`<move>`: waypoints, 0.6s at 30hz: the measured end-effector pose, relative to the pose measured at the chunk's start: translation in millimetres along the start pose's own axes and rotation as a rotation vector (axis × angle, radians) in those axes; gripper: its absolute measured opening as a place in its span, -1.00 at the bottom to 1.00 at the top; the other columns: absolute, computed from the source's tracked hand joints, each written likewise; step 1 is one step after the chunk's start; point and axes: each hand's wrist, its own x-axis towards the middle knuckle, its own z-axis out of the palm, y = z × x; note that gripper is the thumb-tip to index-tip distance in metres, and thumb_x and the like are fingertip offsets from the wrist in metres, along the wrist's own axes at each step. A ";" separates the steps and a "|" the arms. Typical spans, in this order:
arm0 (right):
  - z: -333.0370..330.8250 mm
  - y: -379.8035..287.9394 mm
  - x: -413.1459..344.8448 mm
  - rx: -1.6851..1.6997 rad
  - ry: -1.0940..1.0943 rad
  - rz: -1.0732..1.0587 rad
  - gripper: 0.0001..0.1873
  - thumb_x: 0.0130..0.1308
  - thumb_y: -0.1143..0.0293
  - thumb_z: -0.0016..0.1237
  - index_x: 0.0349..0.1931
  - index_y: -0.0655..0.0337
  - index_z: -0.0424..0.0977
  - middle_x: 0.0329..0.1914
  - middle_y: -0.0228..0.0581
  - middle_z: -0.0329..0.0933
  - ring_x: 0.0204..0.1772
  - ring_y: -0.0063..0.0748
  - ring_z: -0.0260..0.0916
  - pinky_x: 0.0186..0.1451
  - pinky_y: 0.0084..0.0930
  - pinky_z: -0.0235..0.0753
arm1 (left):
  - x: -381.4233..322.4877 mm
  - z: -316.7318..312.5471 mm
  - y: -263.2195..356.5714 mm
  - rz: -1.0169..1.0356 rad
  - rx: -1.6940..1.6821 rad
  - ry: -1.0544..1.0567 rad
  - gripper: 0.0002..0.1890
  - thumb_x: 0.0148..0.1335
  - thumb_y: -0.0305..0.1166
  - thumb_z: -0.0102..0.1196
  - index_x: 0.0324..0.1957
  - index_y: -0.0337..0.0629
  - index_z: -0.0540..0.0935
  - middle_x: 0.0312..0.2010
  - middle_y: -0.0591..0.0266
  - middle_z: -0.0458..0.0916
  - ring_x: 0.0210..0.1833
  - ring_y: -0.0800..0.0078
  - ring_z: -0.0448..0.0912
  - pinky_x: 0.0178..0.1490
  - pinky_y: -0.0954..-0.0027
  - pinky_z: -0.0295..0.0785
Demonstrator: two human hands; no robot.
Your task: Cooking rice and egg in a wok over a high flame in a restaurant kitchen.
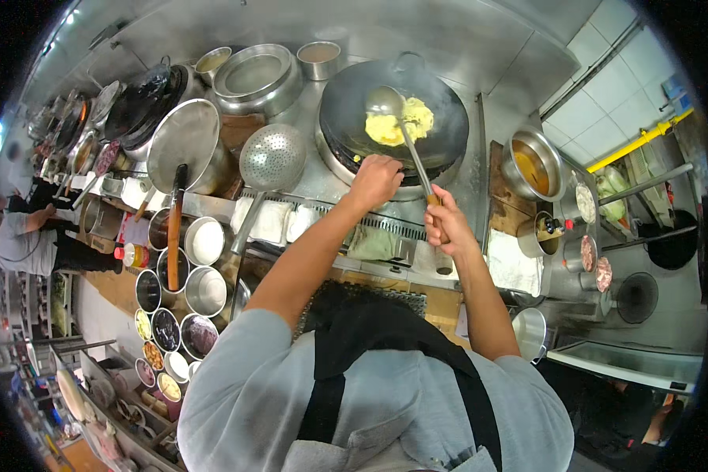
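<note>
A dark wok (pixel 354 97) sits on the range ahead of me, with yellow scrambled egg (pixel 383 130) in it. The steel bowl of a long-handled ladle (pixel 414 154) rests over the egg. My right hand (pixel 448 224) grips the ladle's wooden handle. My left hand (pixel 377 180) is at the wok's near edge, its fingers curled; whether it holds the wok's rim or a cloth is hidden by the hand itself. Left of the wok lies a perforated steel skimmer (pixel 273 156).
A steel bowl of orange-brown liquid (pixel 550 192) stands at right. At left are a large strainer (pixel 184 141) over a pot, a lidded steel pot (pixel 253 71) and several seasoning containers (pixel 205 241). Folded cloths (pixel 373 243) lie along the range's front. Another person (pixel 26 242) stands far left.
</note>
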 end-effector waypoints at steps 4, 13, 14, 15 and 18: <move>-6.8 5.9 -30.8 -0.257 -0.048 -0.117 -0.28 0.35 0.56 -0.14 0.51 -0.01 -0.01 -0.45 -0.35 0.36 -0.73 -0.60 0.17 -0.73 -0.54 0.16 | 7.0 9.9 13.1 -0.080 0.164 -0.154 -0.77 0.23 -0.24 0.20 -0.46 -0.16 0.60 -0.46 0.05 0.66 -0.32 0.00 0.61 -0.15 0.01 0.43; -93.0 86.1 -131.7 -0.191 0.177 -0.203 -0.39 0.25 0.67 -0.15 0.36 0.19 0.23 -0.61 -0.39 0.31 -0.73 -0.60 0.20 -0.72 -0.58 0.17 | -25.4 -92.1 115.9 -0.021 -0.046 -0.096 -0.81 0.18 -0.31 0.26 -0.48 -0.18 0.62 -0.53 0.09 0.62 -0.40 0.03 0.61 -0.26 0.08 0.48; -100.4 94.5 -134.3 -0.192 0.182 -0.201 -0.39 0.25 0.67 -0.15 0.36 0.19 0.23 -0.61 -0.39 0.31 -0.73 -0.60 0.20 -0.72 -0.58 0.17 | -17.8 -97.4 121.4 0.007 -0.073 -0.075 -0.81 0.17 -0.32 0.27 -0.48 -0.19 0.62 -0.53 0.08 0.62 -0.40 0.03 0.61 -0.26 0.08 0.48; -101.6 96.7 -137.3 -0.142 0.203 -0.204 -0.41 0.24 0.67 -0.15 0.33 0.20 0.24 -0.61 -0.40 0.31 -0.74 -0.60 0.20 -0.72 -0.59 0.17 | -12.9 -101.6 125.1 0.029 -0.096 -0.051 -0.82 0.16 -0.32 0.28 -0.47 -0.19 0.62 -0.52 0.07 0.62 -0.40 0.02 0.61 -0.26 0.08 0.48; -98.8 97.7 -141.8 -0.056 0.268 -0.216 -0.44 0.22 0.68 -0.17 0.28 0.22 0.29 -0.64 -0.41 0.28 -0.75 -0.60 0.19 -0.73 -0.59 0.18 | 3.4 -90.6 112.9 -0.003 -0.087 -0.069 -0.84 0.16 -0.33 0.28 -0.41 -0.19 0.64 -0.53 0.04 0.62 -0.42 0.01 0.60 -0.27 0.09 0.48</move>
